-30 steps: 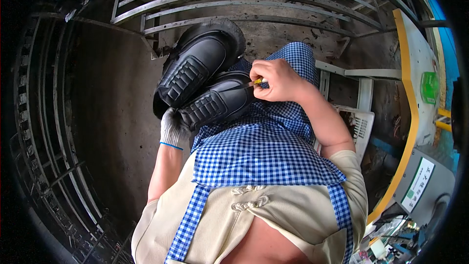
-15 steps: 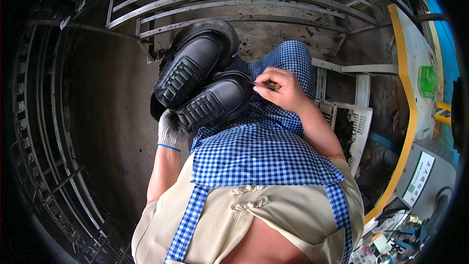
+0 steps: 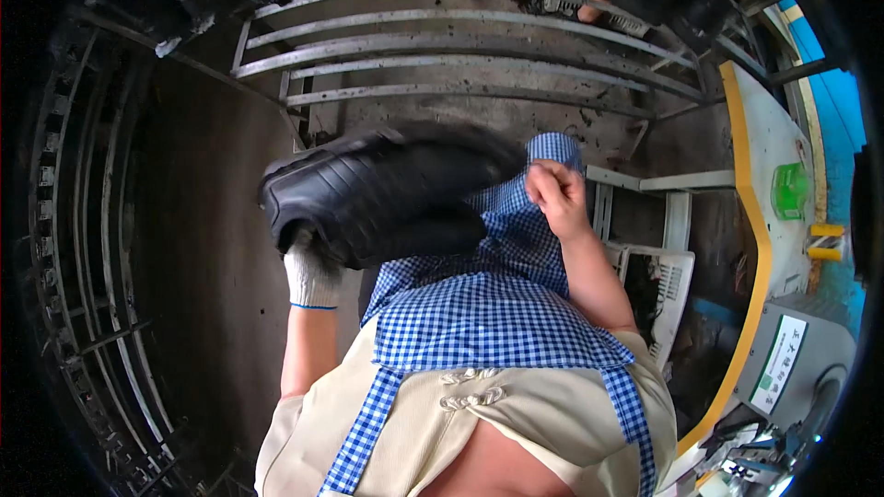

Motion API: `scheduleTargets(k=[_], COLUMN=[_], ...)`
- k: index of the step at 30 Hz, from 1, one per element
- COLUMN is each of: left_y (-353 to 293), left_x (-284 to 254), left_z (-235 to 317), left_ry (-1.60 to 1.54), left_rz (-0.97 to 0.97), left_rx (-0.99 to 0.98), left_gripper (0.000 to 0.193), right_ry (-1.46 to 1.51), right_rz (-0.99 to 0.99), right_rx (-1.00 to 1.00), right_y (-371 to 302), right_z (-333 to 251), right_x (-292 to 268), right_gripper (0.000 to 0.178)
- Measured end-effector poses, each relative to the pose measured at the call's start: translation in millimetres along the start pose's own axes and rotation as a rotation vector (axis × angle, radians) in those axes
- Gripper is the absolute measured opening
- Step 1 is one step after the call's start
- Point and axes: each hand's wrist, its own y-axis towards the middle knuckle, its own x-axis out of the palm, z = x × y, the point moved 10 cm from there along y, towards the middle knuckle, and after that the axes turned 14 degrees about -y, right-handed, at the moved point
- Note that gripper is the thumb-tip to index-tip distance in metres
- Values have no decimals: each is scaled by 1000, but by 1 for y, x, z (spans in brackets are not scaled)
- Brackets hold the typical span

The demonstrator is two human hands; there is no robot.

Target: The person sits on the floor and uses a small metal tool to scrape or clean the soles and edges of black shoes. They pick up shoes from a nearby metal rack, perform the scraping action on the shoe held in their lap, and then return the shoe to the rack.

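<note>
Clearly, your gloved left grip [image 3: 311, 274] is clamped on the near ends of the black shoes [image 3: 373, 179], which show blurred over and left of your checked apron [image 3: 516, 322]. Your right grip [image 3: 557, 191], fingers curled, is just beside their far end; whether it holds anything, I cannot tell. Expect fairly light, smooth, slippery uppers and stiffer soles; the heel openings should hold surest.

Workshop; black shoes [image 3: 354, 186], metal racks [image 3: 414, 40], grey machine [image 3: 822, 340]
</note>
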Motion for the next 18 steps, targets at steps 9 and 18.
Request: scheduleTargets(k=[9, 18], left_y=[-94, -172], left_x=[259, 268], left_z=[-3, -167], left_ry=[1262, 1468], left_rz=[-1149, -2148], left_rx=[650, 879], left_gripper=[42, 26], right_ry=[234, 335], right_rz=[-227, -409], right_rx=[582, -2], right_y=[-34, -104], right_z=[40, 20], right_x=[9, 6], right_gripper=[58, 60])
